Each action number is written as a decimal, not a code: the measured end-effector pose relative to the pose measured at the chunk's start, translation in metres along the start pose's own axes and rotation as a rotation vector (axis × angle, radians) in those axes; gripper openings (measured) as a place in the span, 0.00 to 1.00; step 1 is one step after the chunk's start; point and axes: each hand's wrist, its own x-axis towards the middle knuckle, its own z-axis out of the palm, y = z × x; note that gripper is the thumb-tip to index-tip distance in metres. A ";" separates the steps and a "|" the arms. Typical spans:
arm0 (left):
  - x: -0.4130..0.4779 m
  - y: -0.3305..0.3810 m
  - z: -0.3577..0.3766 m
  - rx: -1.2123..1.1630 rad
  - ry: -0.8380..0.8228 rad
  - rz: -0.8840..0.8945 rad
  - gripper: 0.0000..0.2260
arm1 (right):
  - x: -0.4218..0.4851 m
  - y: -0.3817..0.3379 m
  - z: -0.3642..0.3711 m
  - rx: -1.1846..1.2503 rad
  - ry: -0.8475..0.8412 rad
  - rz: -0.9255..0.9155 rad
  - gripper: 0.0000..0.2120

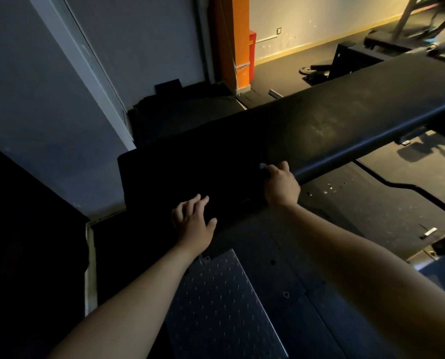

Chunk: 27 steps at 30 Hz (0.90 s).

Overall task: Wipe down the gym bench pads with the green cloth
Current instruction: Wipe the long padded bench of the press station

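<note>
The long black bench pad [319, 120] runs from the middle of the view up to the right, and a shorter dark pad [164, 177] adjoins it at the left. My left hand [194, 222] rests on the short pad's near edge with fingers spread. My right hand [281, 186] sits at the long pad's near edge, fingers curled round a small bundle. Only a pale tip of that bundle, the cloth [262, 167], shows beyond the knuckles; its colour is lost in the shadow.
A checker-plate metal step [221, 301] lies on the floor below my arms. A grey wall and door frame [94, 73] stand at the left, an orange pillar [238, 40] behind. Black machine frames [358, 55] and a weight plate [306, 69] sit at the back right.
</note>
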 end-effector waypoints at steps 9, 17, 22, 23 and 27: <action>-0.003 0.004 0.001 0.063 -0.023 0.001 0.30 | -0.067 -0.065 0.038 0.256 -0.017 -0.032 0.10; 0.001 0.007 -0.010 0.061 -0.068 0.004 0.30 | -0.086 -0.075 0.031 0.321 -0.055 -0.114 0.15; 0.003 0.006 -0.008 0.010 -0.043 0.004 0.26 | -0.047 -0.026 0.006 0.473 0.104 0.247 0.17; 0.003 0.007 -0.008 0.012 -0.041 0.000 0.26 | -0.042 -0.022 0.006 0.476 0.061 0.312 0.18; 0.003 0.011 -0.009 0.038 -0.053 -0.007 0.26 | -0.051 -0.040 0.019 0.485 0.005 0.394 0.17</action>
